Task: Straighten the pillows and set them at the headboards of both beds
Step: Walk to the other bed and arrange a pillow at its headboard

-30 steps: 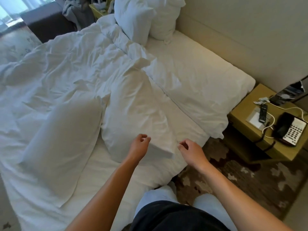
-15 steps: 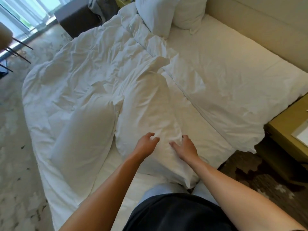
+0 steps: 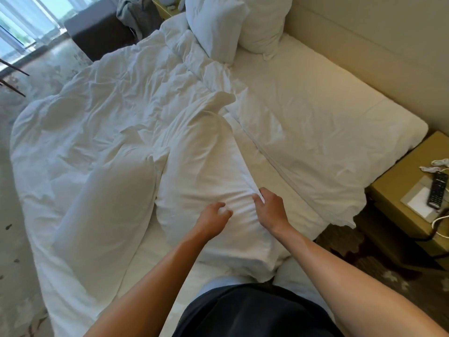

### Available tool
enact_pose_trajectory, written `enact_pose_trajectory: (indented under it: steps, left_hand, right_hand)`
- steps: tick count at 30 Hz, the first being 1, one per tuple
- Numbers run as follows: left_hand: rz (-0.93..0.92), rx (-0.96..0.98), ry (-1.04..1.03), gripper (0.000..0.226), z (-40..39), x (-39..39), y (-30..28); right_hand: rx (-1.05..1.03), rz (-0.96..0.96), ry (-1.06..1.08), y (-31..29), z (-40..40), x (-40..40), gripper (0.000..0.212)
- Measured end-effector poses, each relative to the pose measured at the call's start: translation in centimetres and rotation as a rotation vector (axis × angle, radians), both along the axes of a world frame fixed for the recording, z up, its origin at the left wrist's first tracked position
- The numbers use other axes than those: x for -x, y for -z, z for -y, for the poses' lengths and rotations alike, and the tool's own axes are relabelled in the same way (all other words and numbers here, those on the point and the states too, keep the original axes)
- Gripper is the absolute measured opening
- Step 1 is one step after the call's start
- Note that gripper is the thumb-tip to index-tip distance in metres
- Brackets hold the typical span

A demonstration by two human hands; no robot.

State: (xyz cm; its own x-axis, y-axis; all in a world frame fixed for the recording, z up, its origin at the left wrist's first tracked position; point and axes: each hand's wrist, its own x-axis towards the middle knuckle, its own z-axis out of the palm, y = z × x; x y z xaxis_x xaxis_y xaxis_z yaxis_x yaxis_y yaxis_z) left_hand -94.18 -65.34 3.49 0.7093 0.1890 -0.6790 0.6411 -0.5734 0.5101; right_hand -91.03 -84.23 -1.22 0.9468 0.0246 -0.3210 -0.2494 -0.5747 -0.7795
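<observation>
Head view: both hands' fingers [image 3: 258,199] gripping pillow [image 3: 204,171].

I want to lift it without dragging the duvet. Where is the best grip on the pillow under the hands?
Probably the near end of the pillow, coming from the bed's foot side: it lies lengthwise toward the person, and both hands, left and right, already bunch its cover there.

The pillow [image 3: 201,171] and duvet [image 3: 102,122] are matt white creased cloth; beside the bed, the nightstand [image 3: 388,190] looks smooth, with a glossy black plastic remote [image 3: 437,189].
</observation>
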Motion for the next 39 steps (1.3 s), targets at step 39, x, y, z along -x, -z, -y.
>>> enact_pose_trajectory:
  steps: [39]
  left_hand:
    - [0.711,-0.325,0.804,0.032,10.1,-16.5,-7.6]
  right_hand:
    - [0.454,0.269,0.252,-13.4,18.8,3.4,0.015]
